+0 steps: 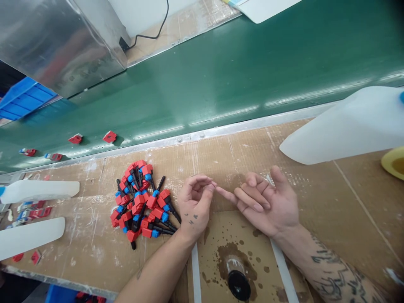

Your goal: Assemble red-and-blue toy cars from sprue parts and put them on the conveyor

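Head view: left hand (194, 206) lay curled on the cardboard-covered table (347, 198), thumb and forefinger pinched; whether anything small sat in that grip could not be told. Right hand (271, 204) was open, palm up, forefinger touching the left thumb. Pile of red-blue-black plastic parts (142, 204) lay just left of the left hand, untouched. Judged between pieces; next pick needs one part singled from the tangle.

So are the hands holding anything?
Nothing shows in either: the left hand is curled with fingertips pinched together, and the right hand lies palm up, empty.
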{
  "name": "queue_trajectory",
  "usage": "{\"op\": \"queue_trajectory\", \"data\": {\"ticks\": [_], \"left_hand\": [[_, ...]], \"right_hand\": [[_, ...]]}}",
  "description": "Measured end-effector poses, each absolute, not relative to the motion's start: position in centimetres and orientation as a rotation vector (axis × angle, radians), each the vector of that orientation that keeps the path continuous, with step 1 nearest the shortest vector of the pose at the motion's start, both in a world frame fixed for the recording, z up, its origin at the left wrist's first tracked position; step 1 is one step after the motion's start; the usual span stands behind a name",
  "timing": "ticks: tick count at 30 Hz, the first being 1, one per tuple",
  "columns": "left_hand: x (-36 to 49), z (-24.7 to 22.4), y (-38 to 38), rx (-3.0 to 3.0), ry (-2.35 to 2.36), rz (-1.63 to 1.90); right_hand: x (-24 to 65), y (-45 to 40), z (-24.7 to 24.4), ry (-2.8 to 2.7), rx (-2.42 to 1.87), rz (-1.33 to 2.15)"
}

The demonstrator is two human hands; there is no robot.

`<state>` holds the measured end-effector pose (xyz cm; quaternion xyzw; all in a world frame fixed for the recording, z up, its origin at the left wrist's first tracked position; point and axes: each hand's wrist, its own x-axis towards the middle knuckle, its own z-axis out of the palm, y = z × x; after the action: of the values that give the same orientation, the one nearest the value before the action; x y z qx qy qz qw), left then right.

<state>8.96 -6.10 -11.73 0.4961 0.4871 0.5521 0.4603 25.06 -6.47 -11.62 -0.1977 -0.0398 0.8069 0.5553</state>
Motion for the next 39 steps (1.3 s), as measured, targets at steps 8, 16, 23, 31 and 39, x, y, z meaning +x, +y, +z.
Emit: {"op": "queue_trajectory", "data": {"ticks": [8, 16, 23, 31, 39], "left_hand": [[8.9, -11.7, -6.2, 1.253, 1.164, 1.37], [9.0, -11.8, -6.4, 1.307, 1.153, 1.399], [8.8, -11.9, -6.5, 1.402, 1.168, 1.414], [8.6, -12.7, -7.1, 1.461, 1.17, 1.427], [8.8, -12.4, -6.8, 1.415, 1.157, 1.428]], "right_hand": [[25.3, -6.5, -11.7, -0.017, -0.428, 1.925], [25.4, -6.4, -11.8, 0.063, -0.414, 1.931], [25.4, -6.5, -11.7, 0.073, -0.419, 1.929], [25.4, -6.4, -11.6, 0.082, -0.434, 1.902], [25.3, -6.5, -11.6, 0.009, -0.454, 1.893]]}}
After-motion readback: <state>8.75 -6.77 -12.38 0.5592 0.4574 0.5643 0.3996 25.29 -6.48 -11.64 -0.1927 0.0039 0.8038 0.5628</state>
